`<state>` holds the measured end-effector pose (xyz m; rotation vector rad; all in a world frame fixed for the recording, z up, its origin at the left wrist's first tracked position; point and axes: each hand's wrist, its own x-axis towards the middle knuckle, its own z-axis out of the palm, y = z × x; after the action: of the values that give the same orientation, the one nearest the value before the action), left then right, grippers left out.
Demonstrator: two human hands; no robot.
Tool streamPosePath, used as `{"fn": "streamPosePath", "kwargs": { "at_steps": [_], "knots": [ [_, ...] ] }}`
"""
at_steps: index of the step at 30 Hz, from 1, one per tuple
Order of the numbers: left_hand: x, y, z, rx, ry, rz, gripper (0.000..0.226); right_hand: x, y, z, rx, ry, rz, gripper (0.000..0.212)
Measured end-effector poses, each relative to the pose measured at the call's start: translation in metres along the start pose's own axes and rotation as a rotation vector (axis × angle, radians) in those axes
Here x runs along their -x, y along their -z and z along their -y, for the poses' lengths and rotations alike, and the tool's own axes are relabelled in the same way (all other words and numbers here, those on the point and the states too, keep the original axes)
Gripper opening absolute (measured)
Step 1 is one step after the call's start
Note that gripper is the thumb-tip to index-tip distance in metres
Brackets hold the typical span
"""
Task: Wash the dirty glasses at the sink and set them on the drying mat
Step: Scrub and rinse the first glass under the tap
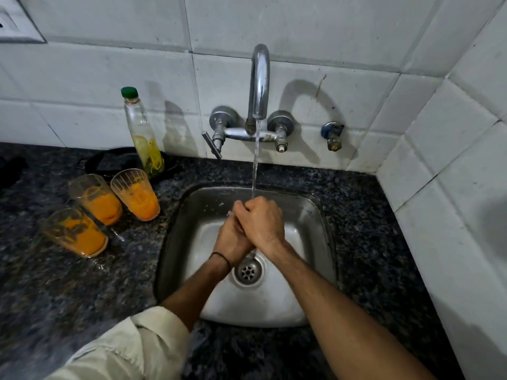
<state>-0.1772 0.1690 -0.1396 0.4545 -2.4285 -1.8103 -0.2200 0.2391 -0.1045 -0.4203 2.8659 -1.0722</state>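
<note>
Three clear glasses (96, 200) are being shown coated with orange. A clear bottle (142, 133) is being shown with a green cap (129, 92) and yellow contents. A black counter (370, 242), speckled grey, is being bordered by white tiles (109, 72). The sink (192, 215) and tap (259, 80) are being shown silver, a sleeve (131, 349) beige, a wristband (220, 257) black.

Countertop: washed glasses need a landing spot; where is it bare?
Bare countertop right of the sink, up to the tiled wall, and along the front edge. Left is crowded: three juice-stained glasses and a green-capped bottle.
</note>
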Motion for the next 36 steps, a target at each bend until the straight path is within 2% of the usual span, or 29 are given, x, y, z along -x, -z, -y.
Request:
{"fn": "streamPosePath", "kwargs": {
  "at_steps": [2,4,6,8,9,11,12,13,15,16,18,20,21,22,24,25,26,27,28,29,32,33,35,36],
  "knots": [
    [0.001,0.016,0.001,0.308,0.062,0.246,0.032,-0.006,0.012,-0.007,-0.022,0.137,0.178,0.046],
    [0.0,0.026,0.001,0.379,0.078,0.388,0.036,-0.006,0.021,-0.008,-0.098,0.206,0.29,0.045],
    [-0.008,0.023,0.004,0.246,0.058,0.259,0.028,-0.001,0.021,-0.001,-0.051,0.196,0.176,0.045],
    [-0.019,0.016,0.004,0.108,0.012,0.021,0.011,0.011,0.009,0.01,0.06,0.143,0.044,0.032],
    [-0.024,0.016,0.002,0.113,-0.019,-0.042,0.015,0.019,0.003,0.014,0.075,0.133,0.019,0.023],
    [-0.031,0.021,0.005,0.171,-0.084,-0.023,0.016,0.031,-0.001,0.009,0.055,0.214,0.069,0.017],
    [-0.035,0.026,0.011,0.139,-0.148,0.011,0.013,0.033,0.005,0.001,0.064,0.283,0.139,0.027],
    [-0.036,0.032,0.015,0.036,-0.208,0.052,0.023,0.031,0.017,-0.01,0.136,0.383,0.242,0.041],
    [-0.041,0.04,0.021,-0.094,-0.264,0.101,0.048,0.011,0.048,-0.03,0.5,0.619,0.442,0.068],
    [-0.043,0.041,0.023,-0.154,-0.294,0.103,0.053,0.0,0.063,-0.035,0.656,0.734,0.508,0.078],
    [-0.042,0.035,0.017,-0.23,-0.357,0.047,0.052,-0.013,0.077,-0.038,0.772,0.81,0.568,0.077],
    [-0.039,0.025,0.007,-0.176,-0.415,-0.028,0.046,-0.007,0.068,-0.026,0.735,0.677,0.482,0.055],
    [-0.036,0.02,0.004,-0.134,-0.461,-0.07,0.04,0.0,0.058,-0.014,0.605,0.494,0.43,0.044],
    [-0.036,0.016,0.004,-0.109,-0.516,-0.106,0.033,0.005,0.045,-0.001,0.368,0.238,0.39,0.035],
    [-0.036,0.012,0.004,-0.127,-0.555,-0.139,0.027,0.01,0.02,0.018,-0.268,-0.276,0.366,0.025],
    [-0.038,0.013,0.003,-0.149,-0.555,-0.132,0.025,0.009,0.013,0.023,-0.515,-0.438,0.324,0.025],
    [-0.041,0.015,0.006,-0.168,-0.559,-0.126,0.026,0.01,0.009,0.025,-0.613,-0.482,0.285,0.026],
    [-0.042,0.02,0.006,-0.177,-0.554,-0.113,0.028,0.013,0.009,0.023,-0.595,-0.394,0.272,0.027],
    [-0.044,0.025,0.009,-0.164,-0.556,-0.093,0.03,0.015,0.01,0.014,-0.475,-0.209,0.279,0.028],
    [-0.045,0.031,0.011,-0.138,-0.55,-0.064,0.034,0.018,0.014,0.002,-0.27,0.04,0.324,0.034],
    [-0.044,0.041,0.018,-0.117,-0.495,0.036,0.06,-0.001,0.042,-0.035,0.616,0.704,0.433,0.067],
    [-0.042,0.041,0.018,-0.154,-0.482,0.04,0.064,-0.01,0.052,-0.04,0.747,0.884,0.428,0.067],
    [-0.041,0.038,0.017,-0.157,-0.45,0.014,0.064,-0.022,0.058,-0.044,0.767,1.025,0.401,0.06],
    [-0.041,0.035,0.016,-0.125,-0.447,0.003,0.061,-0.021,0.053,-0.042,0.719,0.968,0.373,0.057]
  ]
}}
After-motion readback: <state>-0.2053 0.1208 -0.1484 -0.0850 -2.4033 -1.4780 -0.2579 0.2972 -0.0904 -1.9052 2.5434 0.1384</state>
